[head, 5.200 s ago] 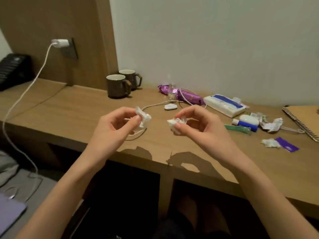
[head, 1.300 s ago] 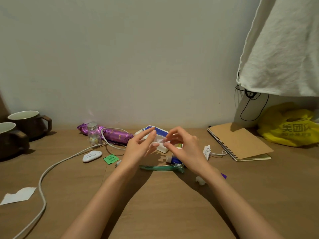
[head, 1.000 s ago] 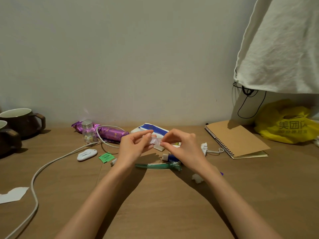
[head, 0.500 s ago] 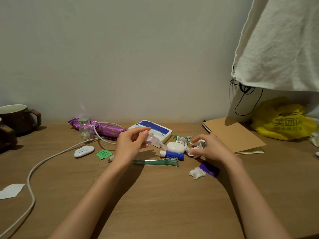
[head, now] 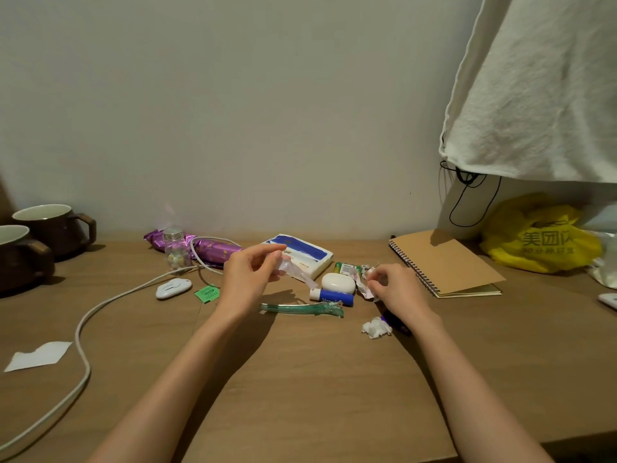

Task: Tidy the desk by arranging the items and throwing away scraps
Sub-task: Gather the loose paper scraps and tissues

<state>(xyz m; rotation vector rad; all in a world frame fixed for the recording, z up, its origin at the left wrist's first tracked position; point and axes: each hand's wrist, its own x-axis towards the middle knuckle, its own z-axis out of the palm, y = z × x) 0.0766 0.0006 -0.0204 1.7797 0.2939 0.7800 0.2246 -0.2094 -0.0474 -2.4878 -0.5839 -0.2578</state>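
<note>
My left hand [head: 248, 279] is raised just above the desk [head: 300, 379] at the centre of the frame. Its thumb and fingertips pinch a clear wrapper scrap [head: 295, 271], whose loose tail droops to the right. My right hand [head: 397, 289], right of centre, sits lower with its fingers curled, nipping a crumpled paper scrap [head: 364, 285] at its left side. I cannot tell whether that scrap touches the wood.

Between my hands lie a white oval case [head: 338, 284] and, just below it, a blue lip balm [head: 332, 297]. Lower still, a green translucent plastic piece [head: 302, 309] lies lengthwise. Beside my right wrist is a white tissue wad [head: 375, 328], next to a purple wrapper [head: 397, 324] that my arm partly hides. Above my left hand a blue and white tissue pack [head: 307, 253] lies near the wall, with a small green packet [head: 345, 268] just to its right.

Left of centre are a purple snack packet [head: 213, 250] and a small glass jar [head: 175, 248] in front of it. A white cable [head: 100, 312] trails from there to the lower left corner, passing a small white device [head: 173, 289] and a green tag [head: 207, 293]. A flat white paper scrap [head: 38, 355] lies far left, below two brown mugs [head: 55, 227]. On the right are a spiral notebook [head: 444, 262] and a yellow bag [head: 541, 242], with a white cloth [head: 541, 88] hanging above.
</note>
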